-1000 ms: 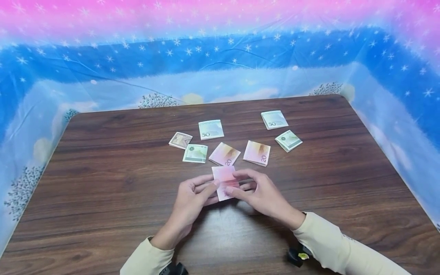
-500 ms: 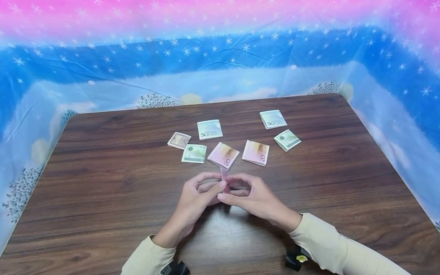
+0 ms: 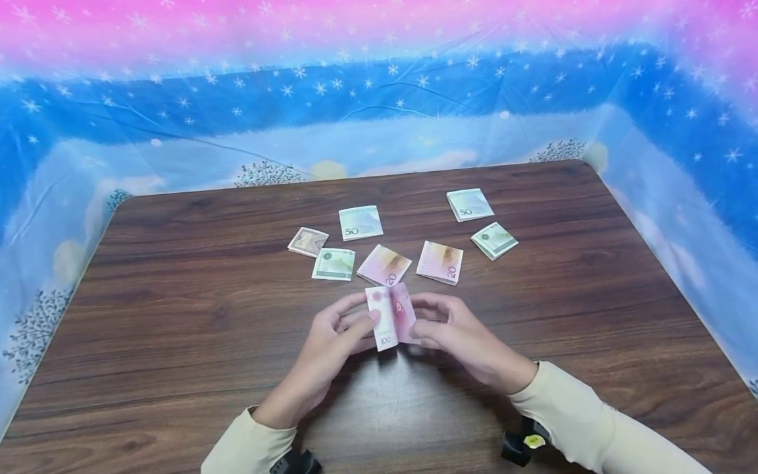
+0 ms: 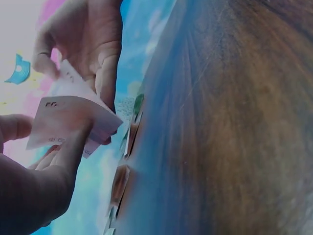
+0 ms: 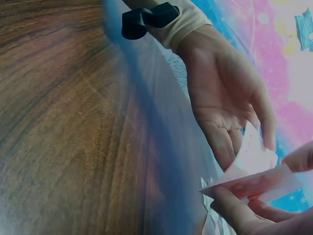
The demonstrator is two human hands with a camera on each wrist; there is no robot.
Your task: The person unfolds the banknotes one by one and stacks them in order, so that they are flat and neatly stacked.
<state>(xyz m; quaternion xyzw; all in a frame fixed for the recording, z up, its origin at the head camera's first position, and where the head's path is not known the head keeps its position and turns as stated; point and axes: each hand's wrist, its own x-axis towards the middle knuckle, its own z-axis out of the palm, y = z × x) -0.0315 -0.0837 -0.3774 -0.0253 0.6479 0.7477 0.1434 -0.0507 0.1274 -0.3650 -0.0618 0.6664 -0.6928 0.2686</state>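
A pinkish-red 100 banknote [image 3: 385, 332] stands half unfolded between both hands, its crease upright and its two halves spread like a book. My left hand [image 3: 333, 345] pinches the left half, thumb in front and fingers behind. On the other half, the thumb and fingers of my right hand [image 3: 468, 336] hold the edge. In the left wrist view the banknote [image 4: 56, 117] shows its bent panels between the hands, raised off the table. The right wrist view has the same banknote [image 5: 266, 183] at lower right.
Folded banknotes lie beyond the hands: two pink 20s [image 3: 383, 263] [image 3: 439, 262], two pale green 50s [image 3: 361, 222] [image 3: 470, 205], two small green ones [image 3: 333, 264] [image 3: 495, 241] and a brown one [image 3: 308, 241]. The wooden table [image 3: 177, 329] is ringed by a snowflake-patterned cloth [image 3: 355, 85].
The 100 banknote was first face-on and folded, then turned edge-on, and now its halves are spread apart. The right hand has moved slightly right with its half.
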